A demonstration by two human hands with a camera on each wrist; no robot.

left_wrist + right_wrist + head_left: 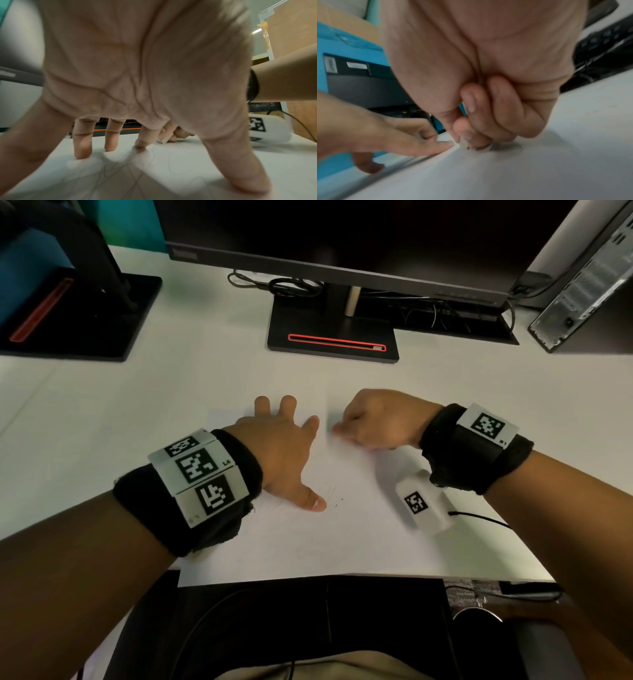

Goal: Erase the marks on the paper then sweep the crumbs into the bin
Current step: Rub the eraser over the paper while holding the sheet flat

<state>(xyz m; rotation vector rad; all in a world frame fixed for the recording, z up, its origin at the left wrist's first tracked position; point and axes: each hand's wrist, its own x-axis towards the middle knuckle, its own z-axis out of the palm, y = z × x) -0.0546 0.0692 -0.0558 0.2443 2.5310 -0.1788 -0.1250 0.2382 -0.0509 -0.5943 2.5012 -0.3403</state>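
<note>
A white sheet of paper (pixel 342 539) lies on the white desk, its near edge hanging over the desk front. Faint pencil lines (pixel 120 174) cross it under my left hand (pixel 284 446), which presses it flat with fingers spread. My right hand (pixel 370 422) is curled and pinches a small white eraser (pixel 163 140) against the paper just right of the left index finger. In the right wrist view the eraser (pixel 464 145) shows blurred beneath the fingertips. A few dark crumbs (pixel 339 501) lie near my left thumb. No bin is in view.
A monitor stand with a red slot (pixel 334 337) sits behind the paper, and a second stand (pixel 78 313) at the far left. A computer case (pixel 589 278) stands at the right rear. Cables (pixel 274 284) lie behind the stand.
</note>
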